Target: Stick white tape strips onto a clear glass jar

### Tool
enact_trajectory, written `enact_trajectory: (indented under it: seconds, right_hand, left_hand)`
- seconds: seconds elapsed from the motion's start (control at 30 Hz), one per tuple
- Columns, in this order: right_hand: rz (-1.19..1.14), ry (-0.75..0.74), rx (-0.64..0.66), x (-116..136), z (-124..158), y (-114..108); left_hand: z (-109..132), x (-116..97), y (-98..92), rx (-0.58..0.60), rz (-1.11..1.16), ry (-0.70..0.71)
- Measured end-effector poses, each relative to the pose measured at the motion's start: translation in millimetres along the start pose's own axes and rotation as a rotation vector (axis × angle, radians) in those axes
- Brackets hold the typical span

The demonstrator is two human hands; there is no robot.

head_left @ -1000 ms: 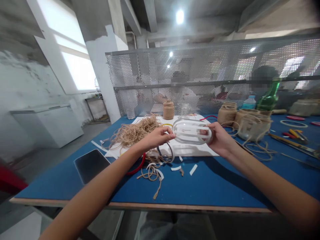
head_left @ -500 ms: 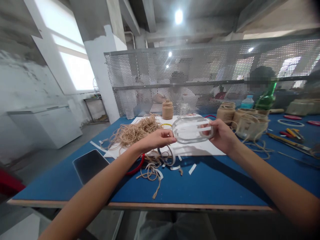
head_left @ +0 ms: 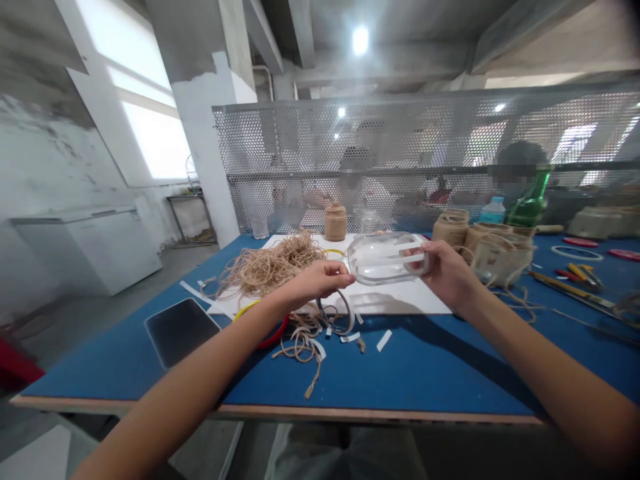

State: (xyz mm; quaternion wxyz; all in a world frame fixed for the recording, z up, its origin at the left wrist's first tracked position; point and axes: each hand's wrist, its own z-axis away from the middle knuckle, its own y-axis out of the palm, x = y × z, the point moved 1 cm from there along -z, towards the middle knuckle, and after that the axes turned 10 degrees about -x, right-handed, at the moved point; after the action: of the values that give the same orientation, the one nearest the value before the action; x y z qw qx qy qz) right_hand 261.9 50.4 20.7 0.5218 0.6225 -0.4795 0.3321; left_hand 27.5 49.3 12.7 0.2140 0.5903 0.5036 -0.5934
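My right hand (head_left: pixel 445 270) grips a clear glass jar (head_left: pixel 383 257) by its right end. The jar lies sideways in the air above a white sheet (head_left: pixel 400 300), with white strips along its side. My left hand (head_left: pixel 327 277) is closed in a pinch at the jar's left end; what sits between its fingertips is too small to make out. Just under that hand is a pale tape roll (head_left: pixel 347 317); whether the hand touches it I cannot tell. A heap of jute twine (head_left: pixel 280 260) lies left of the jar, with loose ends and white scraps (head_left: pixel 384 340) nearer me.
A black tablet (head_left: pixel 183 332) lies at left on the blue table (head_left: pixel 400 380). Behind stands a twine-wrapped jar (head_left: pixel 335 223). At right are more wrapped jars (head_left: pixel 450 227), a green bottle (head_left: pixel 530 200), and pliers (head_left: pixel 585 273). A perforated metal screen (head_left: pixel 290 160) borders the back; people are beyond it.
The jar has turned slightly in my right hand, and its white strips sit at a different slant. My left hand has barely moved. The view has shifted a little.
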Motion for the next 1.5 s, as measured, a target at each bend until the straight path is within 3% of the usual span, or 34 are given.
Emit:
enact_trajectory:
  seconds: [0.27,0.6,0.97,1.13,1.23,1.37,1.5]
  right_hand:
    - [0.123,-0.118,0.125,-0.2,3.8,-3.8]
    - [0.152,-0.117,0.180,-2.4,2.1,-5.9]
    - [0.158,-0.127,0.145,-2.9,2.2,-3.5]
    - [0.181,-0.202,0.109,-0.9,-1.9,-7.7]
    - [0.378,-0.325,0.061,4.0,-0.7,-9.8]
    - [0.924,-0.627,0.051,7.8,2.9,-9.9]
    - [1.235,-0.864,0.174,4.2,-3.1,-11.7]
  left_hand:
    - [-2.5,5.9,-1.2,0.010,0.068,-0.038]
    - [-1.8,3.3,-1.8,0.033,0.061,-0.029]
    - [2.0,-0.7,-2.9,0.032,-0.002,-0.047]
    - [0.3,-0.9,-2.9,0.008,-0.060,-0.032]
    - [-2.1,-1.2,-4.7,-0.065,-0.070,-0.032]
    - [-3.9,-5.3,-9.7,-0.168,-0.079,-0.020]
    - [-2.7,-12.6,-13.3,-0.237,-0.108,0.010]
